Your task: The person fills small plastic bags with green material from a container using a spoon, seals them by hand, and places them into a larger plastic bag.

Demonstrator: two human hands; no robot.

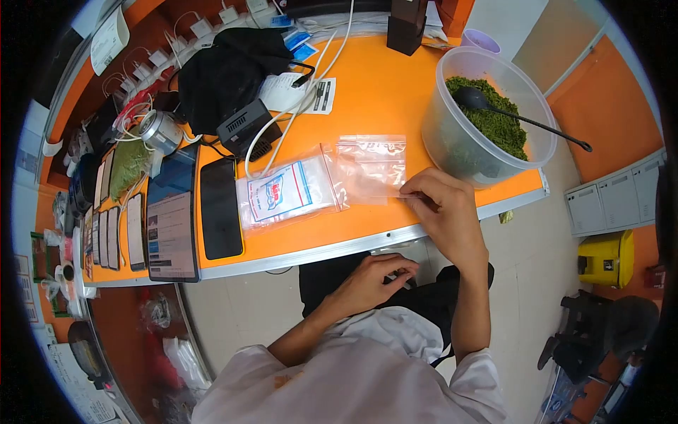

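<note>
The right hand rests at the near edge of the orange surface, its fingertips pinched on the right edge of a clear empty bag lying flat there. The left hand sits below the surface edge, over the lap, fingers curled around something small that cannot be made out. Just left of the empty bag, touching or slightly overlapping it, lies a stack of bags with a blue and red label. To the right, near the surface's right end, stands a clear tub of green leafy material with a black spoon stuck in it, handle pointing right; the tub is just beyond the right hand. Left of the bags lie a black phone and a tablet, then a row of more phones toward the left end. Behind them sit a black charger, white cables, a black cloth and a metal can.
</note>
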